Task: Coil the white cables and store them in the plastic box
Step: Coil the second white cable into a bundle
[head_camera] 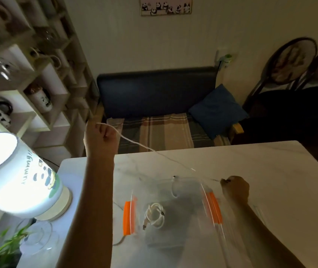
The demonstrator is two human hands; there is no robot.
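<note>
Dim room, pale bench (251,171): left hand (101,136) and right hand (235,187) each pinch the light, limp white cable (140,145); grip near its ends.

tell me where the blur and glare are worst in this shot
Head view: the lit lamp shade at the left is blown out to white; the clear plastic box and its orange latches smear with motion blur; the shelf at upper left bends and softens with the wide-angle lens; the room behind is dim.
</note>
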